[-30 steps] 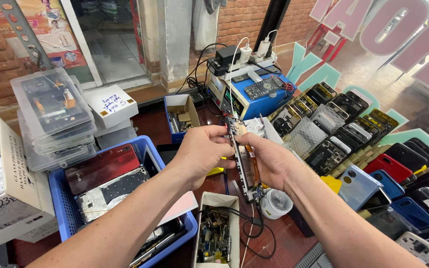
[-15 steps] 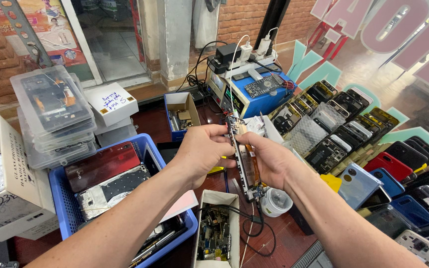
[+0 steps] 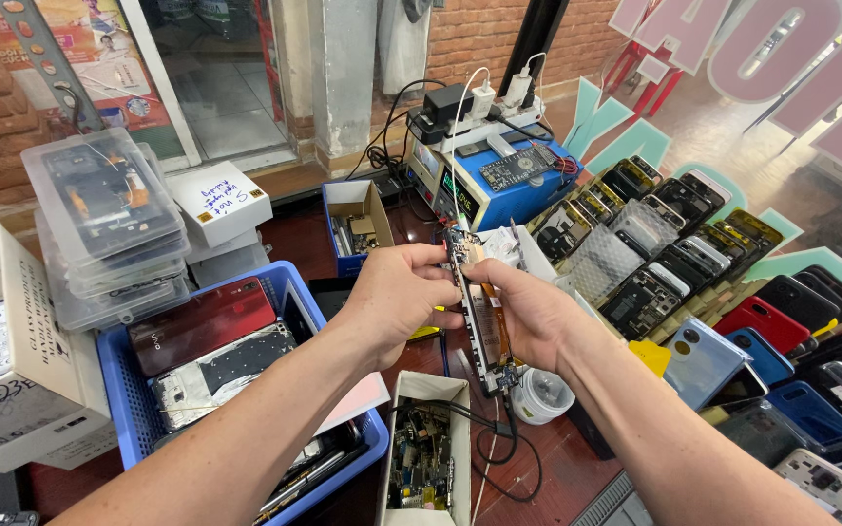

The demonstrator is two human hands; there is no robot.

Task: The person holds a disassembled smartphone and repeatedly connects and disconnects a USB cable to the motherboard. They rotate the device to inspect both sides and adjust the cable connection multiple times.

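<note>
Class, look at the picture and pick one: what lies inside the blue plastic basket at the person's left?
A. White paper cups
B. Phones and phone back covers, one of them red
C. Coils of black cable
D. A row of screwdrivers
B. The blue plastic basket holds a red phone back and other flat phone parts, below the left hand.

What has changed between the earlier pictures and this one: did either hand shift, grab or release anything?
Nothing visibly changed. The left hand and right hand hold the phone frame edge-on above the desk as before, neither letting go. The blue basket, the small parts box and the rows of phones lie as they did.
</note>
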